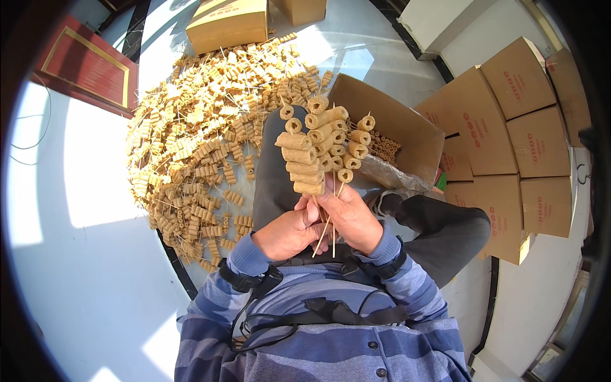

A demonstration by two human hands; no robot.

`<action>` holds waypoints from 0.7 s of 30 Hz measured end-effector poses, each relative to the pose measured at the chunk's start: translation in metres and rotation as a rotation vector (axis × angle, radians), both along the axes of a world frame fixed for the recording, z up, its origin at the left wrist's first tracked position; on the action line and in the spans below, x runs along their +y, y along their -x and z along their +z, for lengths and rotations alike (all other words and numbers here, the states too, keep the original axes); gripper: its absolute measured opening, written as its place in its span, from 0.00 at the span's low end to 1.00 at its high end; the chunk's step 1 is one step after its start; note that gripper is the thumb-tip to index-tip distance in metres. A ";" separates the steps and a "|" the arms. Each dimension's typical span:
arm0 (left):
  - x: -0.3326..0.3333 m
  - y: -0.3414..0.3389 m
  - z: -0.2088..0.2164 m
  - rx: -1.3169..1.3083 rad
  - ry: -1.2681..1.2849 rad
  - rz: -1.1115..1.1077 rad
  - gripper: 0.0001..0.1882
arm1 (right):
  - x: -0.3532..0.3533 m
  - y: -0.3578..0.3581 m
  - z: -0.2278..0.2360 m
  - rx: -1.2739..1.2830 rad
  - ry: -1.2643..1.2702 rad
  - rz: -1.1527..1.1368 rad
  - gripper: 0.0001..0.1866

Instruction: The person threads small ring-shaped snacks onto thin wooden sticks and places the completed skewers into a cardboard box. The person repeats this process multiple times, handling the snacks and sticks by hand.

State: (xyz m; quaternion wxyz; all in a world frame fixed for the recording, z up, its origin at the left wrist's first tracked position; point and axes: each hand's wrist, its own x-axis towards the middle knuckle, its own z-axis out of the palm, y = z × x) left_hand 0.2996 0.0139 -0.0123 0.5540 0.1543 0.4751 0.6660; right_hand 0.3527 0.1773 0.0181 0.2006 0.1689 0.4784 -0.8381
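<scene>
A bunch of skewers (304, 157), each threaded with tan, hollow, tube-shaped rolls, stands in front of my body at lap height. My right hand (355, 219) is closed around the thin sticks just below the rolls. Against it, my left hand (286, 232) is closed too, its fingers at the sticks and partly hidden. Bare stick ends (323, 237) poke out below both hands. Just beyond the bunch, at the right, an open carton (417, 137) holds more of the skewered rolls (384, 148), packed with their round ends showing, and a clear plastic liner (388, 175).
A wide heap of skewered rolls (191, 146) covers the floor to the left and ahead. Beyond it stands a closed cardboard box (229, 25). Stacked cartons (538, 143) line the wall at right. My bent leg (439, 232) lies beside the open carton. A red panel (89, 63) is at far left.
</scene>
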 end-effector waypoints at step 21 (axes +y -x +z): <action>0.015 0.040 0.027 -0.061 -0.359 0.527 0.27 | 0.021 -0.024 -0.010 0.192 0.043 -0.131 0.20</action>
